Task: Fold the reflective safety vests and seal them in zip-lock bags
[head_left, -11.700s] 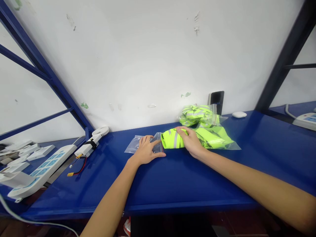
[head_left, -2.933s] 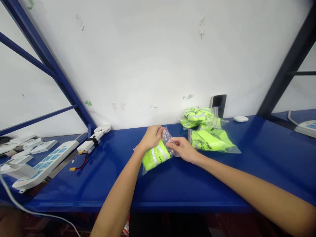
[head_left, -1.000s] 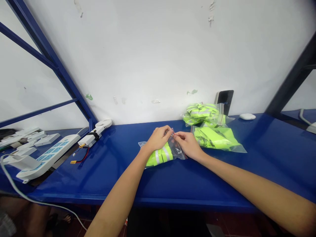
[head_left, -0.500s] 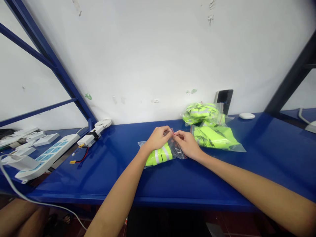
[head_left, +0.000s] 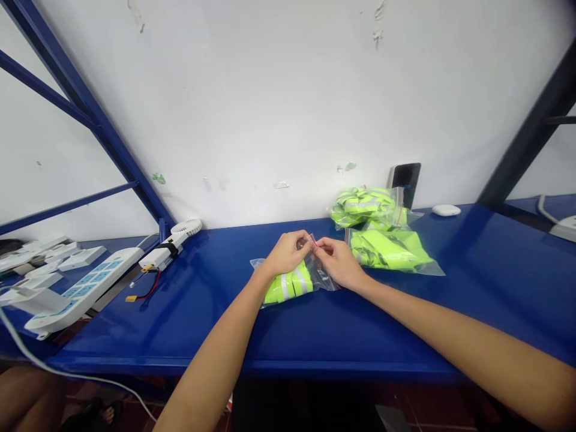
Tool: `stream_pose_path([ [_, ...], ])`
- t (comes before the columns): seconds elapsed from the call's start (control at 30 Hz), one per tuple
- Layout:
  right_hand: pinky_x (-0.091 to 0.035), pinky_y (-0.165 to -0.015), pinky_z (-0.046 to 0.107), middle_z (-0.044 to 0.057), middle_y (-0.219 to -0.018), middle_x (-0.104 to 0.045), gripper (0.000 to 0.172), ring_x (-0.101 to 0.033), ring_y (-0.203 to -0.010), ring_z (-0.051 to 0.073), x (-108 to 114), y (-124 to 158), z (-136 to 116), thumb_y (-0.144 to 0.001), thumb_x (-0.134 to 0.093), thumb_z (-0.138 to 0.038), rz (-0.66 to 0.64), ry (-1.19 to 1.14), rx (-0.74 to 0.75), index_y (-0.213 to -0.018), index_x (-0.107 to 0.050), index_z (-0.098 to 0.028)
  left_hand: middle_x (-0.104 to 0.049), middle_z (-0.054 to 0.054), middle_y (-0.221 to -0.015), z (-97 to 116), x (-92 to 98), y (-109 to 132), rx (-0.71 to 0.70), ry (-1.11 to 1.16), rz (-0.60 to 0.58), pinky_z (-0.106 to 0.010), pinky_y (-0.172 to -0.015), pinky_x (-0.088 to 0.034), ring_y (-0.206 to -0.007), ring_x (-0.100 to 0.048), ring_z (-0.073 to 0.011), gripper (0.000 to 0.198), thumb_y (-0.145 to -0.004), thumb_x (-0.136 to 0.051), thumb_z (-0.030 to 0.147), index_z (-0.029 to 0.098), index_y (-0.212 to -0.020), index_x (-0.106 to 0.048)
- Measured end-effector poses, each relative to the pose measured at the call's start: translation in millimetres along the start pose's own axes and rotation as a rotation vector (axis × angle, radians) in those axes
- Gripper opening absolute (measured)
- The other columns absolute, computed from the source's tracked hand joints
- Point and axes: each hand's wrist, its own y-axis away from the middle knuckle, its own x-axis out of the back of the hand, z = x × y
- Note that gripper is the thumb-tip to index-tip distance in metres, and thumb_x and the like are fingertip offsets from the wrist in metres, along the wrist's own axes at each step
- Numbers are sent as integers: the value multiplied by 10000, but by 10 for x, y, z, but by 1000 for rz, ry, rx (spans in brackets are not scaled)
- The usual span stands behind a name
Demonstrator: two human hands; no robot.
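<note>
A clear zip bag (head_left: 321, 277) lies on the blue table with a folded neon-yellow reflective vest (head_left: 288, 286) inside, grey stripes showing. My left hand (head_left: 289, 252) pinches the bag's top edge near its far corner. Close beside it, my right hand (head_left: 337, 261) grips the same edge, fingertips nearly meeting the left ones. Both hands are closed, and the fingers hide part of the red seal. Just right of my right hand lies another bagged neon-yellow vest (head_left: 389, 249). Behind that one, more bagged neon-yellow pieces (head_left: 366, 204) are piled against the wall.
A dark-screened phone (head_left: 406, 180) leans on the wall, with a white oval case (head_left: 446, 210) to its right. On the left stand a white fan (head_left: 186, 227), a wired battery pack (head_left: 157, 257) and a power strip (head_left: 90, 288) with adapters. Another person's legs (head_left: 27, 396) show at lower left.
Both hands keep hold of the bag's top edge, and the fingertips shift only slightly along it. The whole view has moved a little. The other bags stay put.
</note>
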Motion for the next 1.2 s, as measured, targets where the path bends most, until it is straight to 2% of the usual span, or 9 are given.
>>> stream_pose_path([
  [0.13, -431, -528, 261, -4, -688, -620, 181, -576, -548, 154, 5, -17, 31, -834, -535, -362, 17, -39, -93, -872, -585, -191, -656, -11, -790, -26, -1, -9, 11, -20, 27, -239, -629, -392, -669, -533, -125, 234, -899, -447, 301, 161, -814, -614],
  [0.2, -424, -540, 258, -10, -678, -609, 134, -571, -566, 154, 10, -26, 46, -813, -530, -317, 40, 7, -101, -830, -579, -194, -629, 1, -739, -45, 7, -14, 29, -22, 55, -238, -614, -381, -647, -514, -121, 243, -902, -440, 312, 162, -786, -593],
  [0.3, -419, -567, 257, 0, -679, -609, 157, -563, -615, 159, 16, -39, 56, -810, -510, -314, 43, 68, -84, -743, -580, -190, -602, 9, -703, -74, 20, -20, 59, -10, 77, -237, -607, -377, -636, -503, -120, 254, -900, -441, 326, 163, -753, -569],
  [0.43, -410, -558, 257, -1, -668, -609, 153, -555, -606, 160, 15, -40, 32, -797, -508, -313, 32, 55, -97, -741, -582, -191, -615, 0, -733, -113, 16, -31, 71, 52, 63, -240, -624, -397, -660, -526, -123, 241, -893, -459, 329, 162, -762, -573],
  [0.57, -388, -517, 253, -9, -610, -586, 161, -532, -549, 151, 12, -28, 7, -792, -521, -333, -14, 0, -146, -740, -569, -189, -657, -19, -817, -157, -1, -44, 117, 301, 4, -255, -698, -456, -739, -608, -134, 130, -828, -568, 267, 168, -908, -541],
  [0.7, -387, -515, 252, -4, -612, -609, 164, -535, -537, 148, 11, -21, 24, -808, -512, -329, -36, 4, -107, -776, -579, -183, -654, -14, -812, -186, 2, -45, 154, 477, -60, -269, -724, -484, -744, -635, -131, 287, -760, -647, 201, 174, -1008, -505],
  [0.93, -390, -533, 255, -10, -608, -598, 166, -535, -549, 151, 17, -15, 36, -831, -494, -326, -37, 71, -53, -802, -580, -187, -646, -16, -801, -162, 32, -30, 144, 485, -67, -265, -727, -483, -756, -627, -131, 380, -756, -679, 200, 166, -1111, -547],
  [1.2, -381, -522, 253, -9, -612, -595, 161, -532, -555, 153, 2, -8, 33, -825, -488, -318, -15, 73, -56, -794, -580, -190, -640, -13, -786, -116, 47, -28, 149, 475, -71, -256, -714, -471, -731, -616, -124, 390, -755, -697, 215, 153, -1118, -567],
])
